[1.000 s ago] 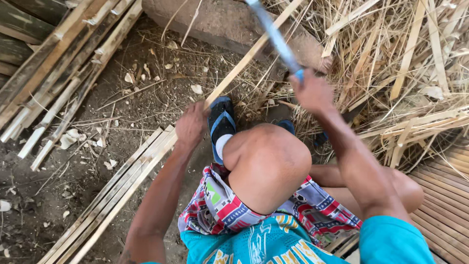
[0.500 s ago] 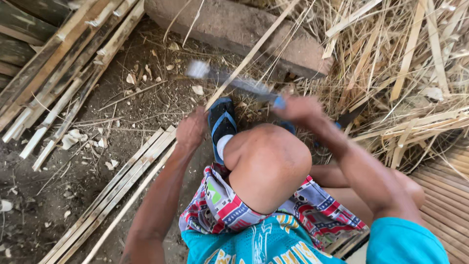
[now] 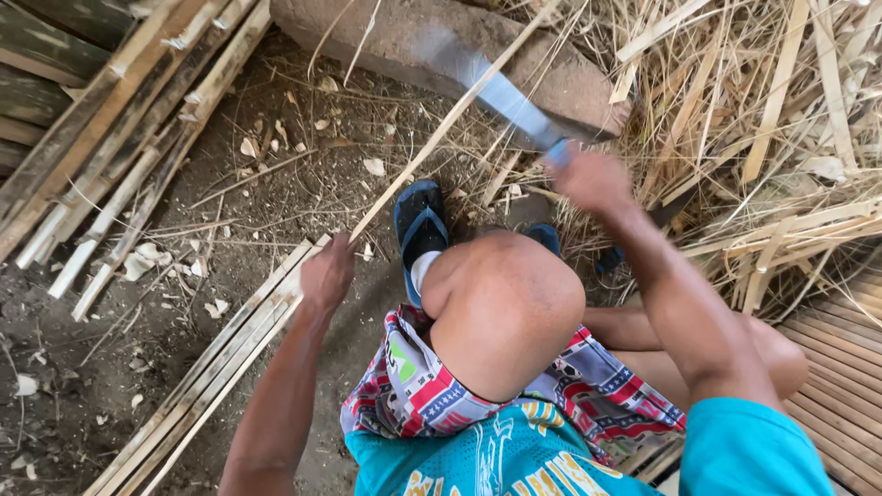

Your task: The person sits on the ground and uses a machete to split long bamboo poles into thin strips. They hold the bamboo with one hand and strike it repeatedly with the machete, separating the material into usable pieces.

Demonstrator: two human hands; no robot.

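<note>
Near the middle of the frame, the left hand (image 3: 326, 274) is closed around the low end of a long thin bamboo strip (image 3: 441, 129). That strip slants up to the right, over the dirt, toward the top of the frame. Up and to the right, the right hand (image 3: 595, 181) is closed around the blue handle of a big knife (image 3: 496, 87). The blade points up and left and looks blurry. It crosses the strip in the picture, in front of a flat stone block (image 3: 570, 83) at the top middle. I cannot tell if the blade touches the strip.

Between the two hands sits a bent bare knee (image 3: 505, 308), with a foot in a blue sandal (image 3: 418, 225) on the dirt. Below the knee are bright patterned shorts (image 3: 418, 386) and a teal shirt (image 3: 496, 459).

Lower left, a bundle of flat strips (image 3: 216, 367) lies on the ground, just under the left hand. At the upper left, thicker bamboo poles (image 3: 110, 138) lie in a pile. On the right side is a messy heap of dry shavings (image 3: 781, 138). At the lower right corner there is a mat of slats (image 3: 836, 367).
</note>
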